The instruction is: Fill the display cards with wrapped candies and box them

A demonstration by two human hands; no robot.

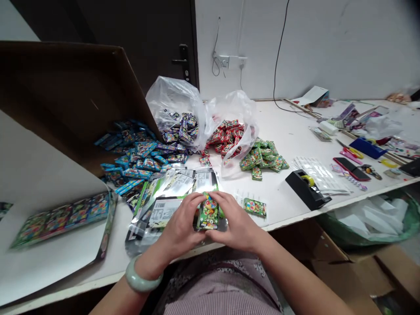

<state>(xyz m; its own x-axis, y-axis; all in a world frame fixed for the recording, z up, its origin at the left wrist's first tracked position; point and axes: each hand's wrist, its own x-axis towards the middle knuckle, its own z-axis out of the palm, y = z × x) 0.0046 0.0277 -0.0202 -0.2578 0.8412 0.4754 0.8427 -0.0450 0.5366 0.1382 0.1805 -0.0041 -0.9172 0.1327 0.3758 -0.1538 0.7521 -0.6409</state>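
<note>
Fingers of the left hand and the right hand clasp a small green printed packet from both sides, snug and even, over clear printed sleeves. More green packets lie at one o'clock.

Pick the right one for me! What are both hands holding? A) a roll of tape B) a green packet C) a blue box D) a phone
B. The left hand and the right hand press in from both sides on the green packet.
</note>
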